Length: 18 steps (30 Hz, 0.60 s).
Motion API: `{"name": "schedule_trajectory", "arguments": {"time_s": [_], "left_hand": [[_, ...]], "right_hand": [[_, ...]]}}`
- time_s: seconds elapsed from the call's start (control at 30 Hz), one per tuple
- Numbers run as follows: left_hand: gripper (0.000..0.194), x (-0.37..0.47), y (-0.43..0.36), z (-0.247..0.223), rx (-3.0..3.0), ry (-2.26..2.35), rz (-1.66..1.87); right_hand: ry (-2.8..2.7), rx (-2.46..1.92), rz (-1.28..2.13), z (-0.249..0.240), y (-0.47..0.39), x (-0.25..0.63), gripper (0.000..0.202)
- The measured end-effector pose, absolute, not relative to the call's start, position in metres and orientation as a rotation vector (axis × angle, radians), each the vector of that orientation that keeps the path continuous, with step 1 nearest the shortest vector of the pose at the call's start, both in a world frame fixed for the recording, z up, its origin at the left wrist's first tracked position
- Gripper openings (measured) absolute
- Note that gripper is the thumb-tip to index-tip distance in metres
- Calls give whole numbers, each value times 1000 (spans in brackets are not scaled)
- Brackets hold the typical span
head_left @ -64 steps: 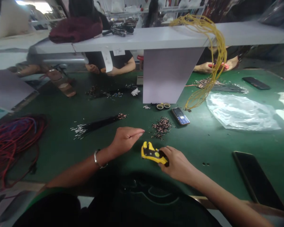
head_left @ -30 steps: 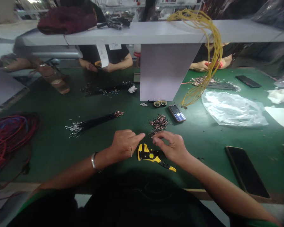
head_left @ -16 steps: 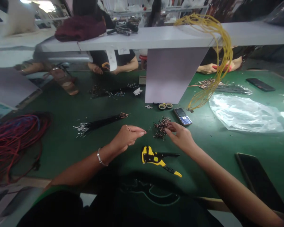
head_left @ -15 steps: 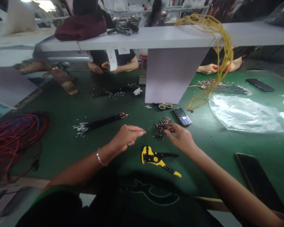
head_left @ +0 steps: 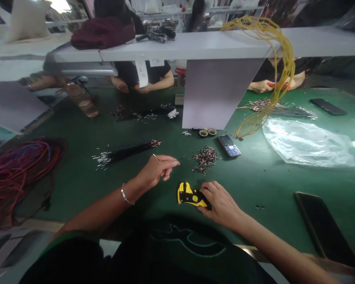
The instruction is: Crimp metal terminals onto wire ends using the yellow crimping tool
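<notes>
My left hand (head_left: 156, 172) is closed in a pinch above the green table. A thin, dark piece of wire (head_left: 182, 158) pokes out past its fingertips, pointing toward a small pile of short copper-tipped scraps (head_left: 205, 159). Below that pile, my right hand (head_left: 221, 203) wraps round the handles of a yellow and black wire stripper (head_left: 192, 195), whose jaw end faces left. Most of the handles are hidden under the fingers. Left of the pile lies a bundle of black wires (head_left: 126, 153) with silvery ends on one side and copper ends on the other.
A keypad phone (head_left: 229, 145) lies beside the scraps, near two tape rolls (head_left: 207, 133). Red cables (head_left: 20, 177) are heaped at left. At right are a clear plastic bag (head_left: 304, 142) and a dark smartphone (head_left: 325, 228). Yellow wires (head_left: 286, 67) hang from the shelf (head_left: 201, 46); co-workers sit beyond.
My right hand has left the scrap pile, come down toward me and closed on the wire stripper's handles. My left hand has shifted slightly, still pinching.
</notes>
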State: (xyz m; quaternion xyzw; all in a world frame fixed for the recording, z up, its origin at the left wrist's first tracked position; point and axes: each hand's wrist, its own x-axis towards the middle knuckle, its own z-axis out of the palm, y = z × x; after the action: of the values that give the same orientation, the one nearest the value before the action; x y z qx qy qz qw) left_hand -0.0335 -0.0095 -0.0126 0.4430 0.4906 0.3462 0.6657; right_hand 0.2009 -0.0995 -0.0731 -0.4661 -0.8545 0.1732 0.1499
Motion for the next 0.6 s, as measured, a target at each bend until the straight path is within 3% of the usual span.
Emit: {"name": "schedule_trajectory", "arguments": {"time_s": [0.2,0.43,0.6], "left_hand": [[12,-35,-13,-9,1023,1130,824],[13,-35,-13,-10,1043,1143,850],[13,-29,-15,-4,1082,1159,846]], "right_hand": [[-2119,-1353,694,-81,-98,203,28],[-1284,-1239,1539,-56,-100,208,34],[-1022,-972,1647,-45,-100,202,36]]}}
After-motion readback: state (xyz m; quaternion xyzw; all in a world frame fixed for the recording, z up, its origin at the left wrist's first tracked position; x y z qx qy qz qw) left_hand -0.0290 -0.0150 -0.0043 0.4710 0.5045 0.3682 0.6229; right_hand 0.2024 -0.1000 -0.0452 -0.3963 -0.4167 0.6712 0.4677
